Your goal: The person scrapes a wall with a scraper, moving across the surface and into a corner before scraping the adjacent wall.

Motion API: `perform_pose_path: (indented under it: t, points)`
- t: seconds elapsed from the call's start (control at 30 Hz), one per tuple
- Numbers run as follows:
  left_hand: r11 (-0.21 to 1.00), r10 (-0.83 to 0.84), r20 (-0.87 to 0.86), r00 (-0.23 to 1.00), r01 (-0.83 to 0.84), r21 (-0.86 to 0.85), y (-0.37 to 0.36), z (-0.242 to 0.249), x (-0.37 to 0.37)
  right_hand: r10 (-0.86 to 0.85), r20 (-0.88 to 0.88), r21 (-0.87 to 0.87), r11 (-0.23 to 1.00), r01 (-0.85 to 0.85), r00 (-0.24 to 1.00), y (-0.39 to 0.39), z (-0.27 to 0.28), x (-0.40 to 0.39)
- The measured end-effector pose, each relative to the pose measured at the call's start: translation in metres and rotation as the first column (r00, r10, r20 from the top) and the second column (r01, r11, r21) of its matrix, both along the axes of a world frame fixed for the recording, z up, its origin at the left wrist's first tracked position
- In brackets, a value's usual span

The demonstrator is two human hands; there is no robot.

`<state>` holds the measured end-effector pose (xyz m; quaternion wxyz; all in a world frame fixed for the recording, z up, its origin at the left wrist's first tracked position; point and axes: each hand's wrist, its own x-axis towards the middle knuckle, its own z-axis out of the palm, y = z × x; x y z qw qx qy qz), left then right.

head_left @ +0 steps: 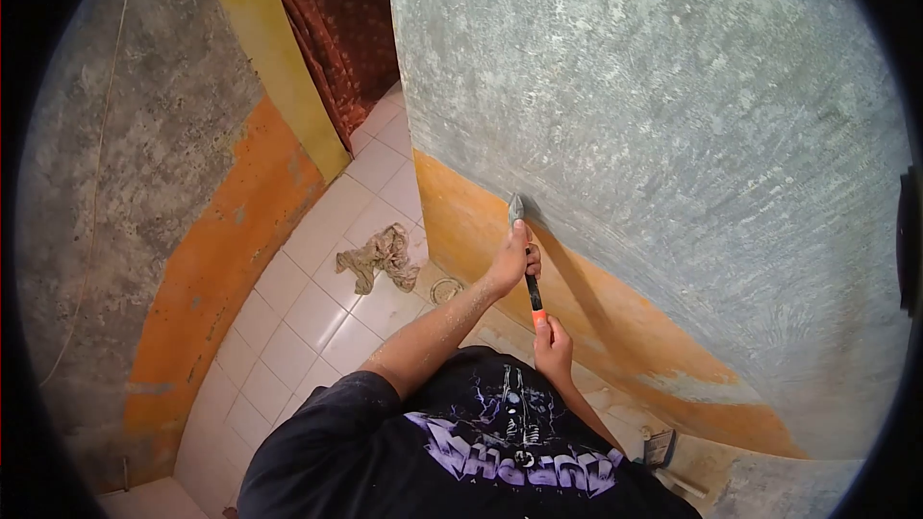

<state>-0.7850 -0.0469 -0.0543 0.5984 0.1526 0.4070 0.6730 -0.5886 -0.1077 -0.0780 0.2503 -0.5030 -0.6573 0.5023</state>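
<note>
A scraper [536,296] with a black and orange handle slants up to the wall. Its grey head [516,207] meets the wall [635,86] near where the grey surface borders the orange band [471,197]. My left hand [516,258] is closed around the tool just below the head. Lower down, my right hand [552,346] grips the orange end of the handle. Pale dust speckles my left forearm. The exact shape of the head's working edge is hard to make out.
A crumpled cloth [380,258] lies on the tiled floor [288,346], near a round ring-shaped item [446,290]. A red curtain [332,29] hangs in the doorway. Another wall [125,163] stands on the left. A small box-like object [659,447] sits at lower right.
</note>
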Motion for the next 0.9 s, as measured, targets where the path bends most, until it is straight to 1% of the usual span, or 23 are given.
perform_pose_path:
  t: [0.07,0.2,0.37,0.57,0.7,0.8,0.9]
  points:
    - [1.0,0.005,0.023,1.0,-0.005,-0.013,0.0,-0.002,-0.018,-0.005,0.001,0.013,1.0,0.005,1.0,0.001,-0.002,-0.017]
    - [0.999,0.051,0.008,0.999,-0.051,-0.017,-0.003,-0.001,-0.055,0.013,0.03,0.043,0.999,-0.014,0.999,0.004,0.003,-0.056]
    - [0.993,0.114,-0.009,0.993,-0.114,-0.044,-0.001,-0.005,-0.112,0.047,0.018,0.05,0.998,-0.048,0.999,0.011,0.002,-0.11]
    - [0.996,0.082,-0.015,0.997,-0.082,-0.029,-0.006,-0.009,-0.165,0.054,-0.01,0.116,0.992,-0.052,0.999,0.007,0.006,-0.165]
    - [0.991,0.13,-0.007,0.991,-0.13,-0.036,-0.007,-0.013,-0.195,0.09,-0.002,0.141,0.986,-0.088,0.996,0.011,0.002,-0.192]
    - [0.986,0.163,-0.024,0.986,-0.164,-0.039,-0.005,-0.011,-0.221,0.143,0.01,0.096,0.985,-0.144,0.99,0.017,0.006,-0.218]
    - [0.984,0.174,-0.046,0.984,-0.176,-0.038,-0.005,-0.008,-0.232,0.153,-0.013,0.058,0.987,-0.152,0.988,0.021,-0.008,-0.227]
